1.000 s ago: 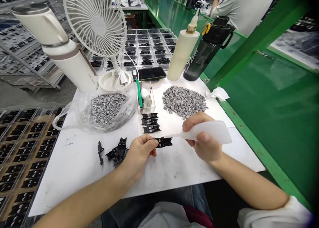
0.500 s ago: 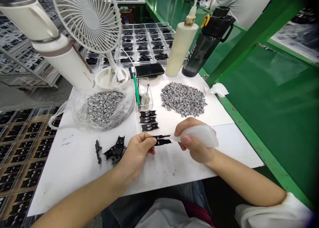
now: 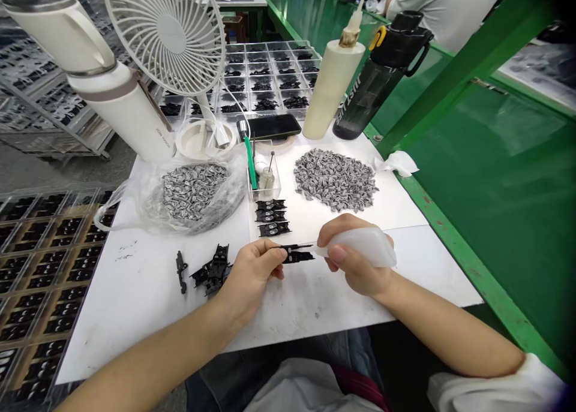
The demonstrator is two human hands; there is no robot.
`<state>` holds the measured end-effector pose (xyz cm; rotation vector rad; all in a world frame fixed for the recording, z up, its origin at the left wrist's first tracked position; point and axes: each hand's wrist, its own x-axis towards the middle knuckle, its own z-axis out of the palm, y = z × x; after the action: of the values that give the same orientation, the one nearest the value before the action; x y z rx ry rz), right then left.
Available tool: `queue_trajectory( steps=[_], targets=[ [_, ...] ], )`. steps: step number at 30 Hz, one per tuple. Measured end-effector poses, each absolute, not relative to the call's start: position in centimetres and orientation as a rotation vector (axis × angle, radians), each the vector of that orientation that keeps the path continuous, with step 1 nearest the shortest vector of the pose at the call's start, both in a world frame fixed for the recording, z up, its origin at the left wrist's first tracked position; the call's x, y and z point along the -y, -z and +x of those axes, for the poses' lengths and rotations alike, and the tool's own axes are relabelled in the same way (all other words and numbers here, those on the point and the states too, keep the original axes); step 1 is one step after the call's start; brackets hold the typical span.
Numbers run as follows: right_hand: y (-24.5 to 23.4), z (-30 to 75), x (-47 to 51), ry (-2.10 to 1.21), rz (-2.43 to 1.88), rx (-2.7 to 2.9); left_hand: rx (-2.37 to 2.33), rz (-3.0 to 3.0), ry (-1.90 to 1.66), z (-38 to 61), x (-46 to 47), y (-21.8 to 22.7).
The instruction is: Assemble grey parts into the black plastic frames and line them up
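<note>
A small black plastic part (image 3: 297,256) is pinched between the thumb and fingers of the left hand (image 3: 249,277), held over the white counter (image 3: 135,304). The right hand (image 3: 355,259) is closed around a translucent squeeze bottle (image 3: 366,247). Its thin nozzle (image 3: 300,245) lies along the part's upper edge, though I cannot tell whether it touches.

Three similar black parts (image 3: 271,217) lie in a tidy column just beyond the hands, and a loose heap of black parts (image 3: 211,272) sits beside the left hand. Farther out are a mound of grey speckled pieces (image 3: 335,180) and a clear plastic bag (image 3: 200,190) of the same pieces.

The fine nozzle could skid off the small part if either hand shifts, and too hard a squeeze might send the bottle's contents onto the part or the counter. A nudged part could also drop among the loose heap.

The dark drink bottle (image 3: 366,94) appears to read "JUST," with any further letters unclear. The small print on the white flask (image 3: 135,115) is too small to read.
</note>
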<state>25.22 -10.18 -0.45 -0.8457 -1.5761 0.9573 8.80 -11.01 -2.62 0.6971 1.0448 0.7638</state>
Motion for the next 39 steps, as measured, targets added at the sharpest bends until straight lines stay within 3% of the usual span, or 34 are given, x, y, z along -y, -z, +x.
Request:
queue_trajectory(
  steps=[35,39],
  targets=[
    [0.13,25.01,10.35,-0.897,-0.842,1.64,-1.025,0.713,-0.757,8.74,11.06,2.63],
    [0.19,25.46,9.93,-0.942,-0.738,1.444,-1.042,0.712,-0.754,8.71,11.1,2.8]
  ],
)
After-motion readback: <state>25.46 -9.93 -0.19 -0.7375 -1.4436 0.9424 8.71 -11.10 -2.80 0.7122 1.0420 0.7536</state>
